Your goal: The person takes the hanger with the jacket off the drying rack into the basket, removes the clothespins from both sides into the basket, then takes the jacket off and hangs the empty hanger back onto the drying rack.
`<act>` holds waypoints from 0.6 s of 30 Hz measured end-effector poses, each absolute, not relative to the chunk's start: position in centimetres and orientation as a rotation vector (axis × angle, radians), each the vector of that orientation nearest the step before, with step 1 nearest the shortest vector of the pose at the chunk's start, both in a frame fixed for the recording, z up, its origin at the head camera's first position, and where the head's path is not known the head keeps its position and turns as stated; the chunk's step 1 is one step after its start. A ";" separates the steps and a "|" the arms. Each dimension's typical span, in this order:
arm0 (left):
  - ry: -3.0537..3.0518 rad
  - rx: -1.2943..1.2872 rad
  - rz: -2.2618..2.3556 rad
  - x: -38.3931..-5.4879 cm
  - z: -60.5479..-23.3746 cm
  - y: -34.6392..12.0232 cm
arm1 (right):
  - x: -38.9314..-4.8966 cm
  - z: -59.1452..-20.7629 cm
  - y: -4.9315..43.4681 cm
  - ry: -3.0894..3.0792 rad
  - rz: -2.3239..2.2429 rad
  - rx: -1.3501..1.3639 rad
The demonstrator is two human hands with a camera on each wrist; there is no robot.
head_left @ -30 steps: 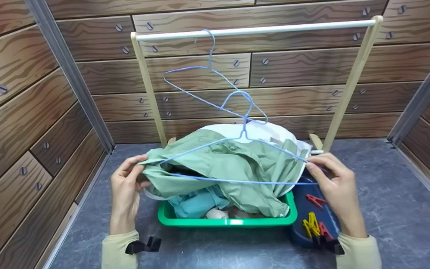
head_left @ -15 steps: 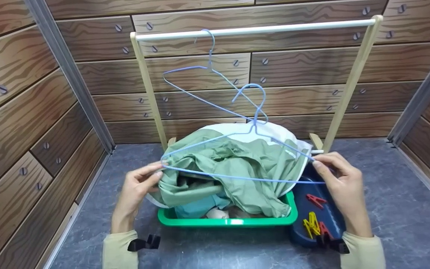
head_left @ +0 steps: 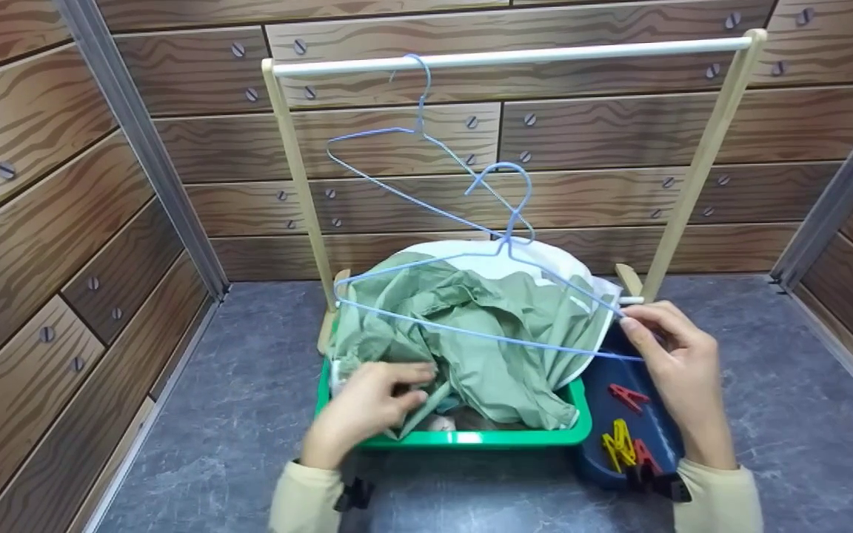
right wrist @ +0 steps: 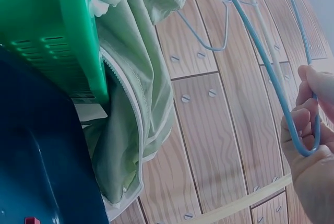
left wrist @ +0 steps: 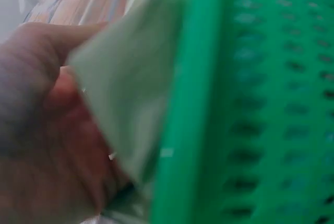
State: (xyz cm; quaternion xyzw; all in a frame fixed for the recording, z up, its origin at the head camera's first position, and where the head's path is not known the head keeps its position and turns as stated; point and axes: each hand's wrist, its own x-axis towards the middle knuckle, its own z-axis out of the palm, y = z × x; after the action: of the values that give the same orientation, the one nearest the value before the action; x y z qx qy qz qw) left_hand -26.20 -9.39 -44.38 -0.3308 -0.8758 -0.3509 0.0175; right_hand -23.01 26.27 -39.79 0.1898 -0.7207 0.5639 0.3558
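Note:
My right hand (head_left: 682, 374) pinches a blue wire hanger (head_left: 471, 334) near its right corner and holds it up over the basket. In the right wrist view, the end loop of the hanger (right wrist: 300, 130) lies inside the curled fingers. A crumpled green zip jacket (head_left: 482, 340) with a white lining fills the green basket (head_left: 471, 440); its zip edge (right wrist: 128, 83) shows in the right wrist view. My left hand (head_left: 363, 407) is over the jacket's near left part, thumb and fingers apart. A jacket fold (left wrist: 128, 78) covers part of that hand in the left wrist view.
A second blue hanger (head_left: 378, 181) hangs from the white rail (head_left: 508, 56) of a wooden rack behind the basket. A dark blue tray (head_left: 663, 429) at the right holds red clothespins (head_left: 628, 398) and yellow clothespins (head_left: 620, 444). Wood-patterned walls enclose the grey table (head_left: 249, 355).
My left hand has let go of the hanger's left end and moved right and down onto the jacket. The jacket's left side has dropped into the basket. My right hand keeps holding the hanger.

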 end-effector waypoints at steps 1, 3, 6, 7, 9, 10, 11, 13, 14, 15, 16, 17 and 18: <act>-2.755 -1.012 -1.025 -26.2 -44.6 -8.9 | -23.0 -39.8 26.3 -1.855 1.466 0.498; -2.815 -0.981 -0.918 -26.1 -45.0 -8.2 | -23.0 -39.9 26.3 -1.853 1.476 0.503; -2.868 -0.962 -0.804 -26.0 -45.6 -7.2 | -23.0 -39.8 26.2 -1.864 1.470 0.497; -2.872 -0.967 -0.775 -26.0 -45.8 -7.0 | -23.0 -39.8 26.2 -1.867 1.467 0.492; -2.879 -0.973 -0.743 -25.9 -46.0 -6.6 | -23.0 -39.7 26.2 -1.876 1.452 0.484; -2.880 -0.974 -0.736 -25.9 -46.0 -6.5 | -23.0 -39.7 26.2 -1.878 1.444 0.479; -2.886 -0.975 -0.740 -25.8 -46.0 -6.4 | -22.9 -39.7 26.2 -1.880 1.437 0.477; -2.903 -0.975 -0.751 -25.6 -45.7 -6.4 | -22.9 -39.7 26.2 -1.886 1.418 0.470; -2.914 -0.969 -0.760 -25.5 -45.4 -6.5 | -22.8 -39.6 26.2 -1.888 1.406 0.468; -2.920 -0.970 -0.770 -25.4 -45.2 -6.7 | -22.8 -39.6 26.1 -1.886 1.398 0.468; -2.930 -0.966 -0.779 -25.2 -44.9 -6.8 | -22.8 -39.6 26.1 -1.886 1.392 0.469; -2.937 -0.967 -0.788 -25.0 -44.5 -7.0 | -22.8 -39.6 26.1 -1.885 1.388 0.471; -2.943 -0.966 -0.805 -24.8 -44.2 -7.1 | -22.7 -39.5 26.1 -1.886 1.386 0.470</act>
State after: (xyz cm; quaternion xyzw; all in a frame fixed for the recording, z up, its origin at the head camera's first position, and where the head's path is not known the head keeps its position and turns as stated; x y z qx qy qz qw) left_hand -24.82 -7.13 -44.23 -0.3017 -0.9192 -0.2513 -0.0292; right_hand -22.74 26.07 -39.55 0.1832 -0.7345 0.5397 0.3683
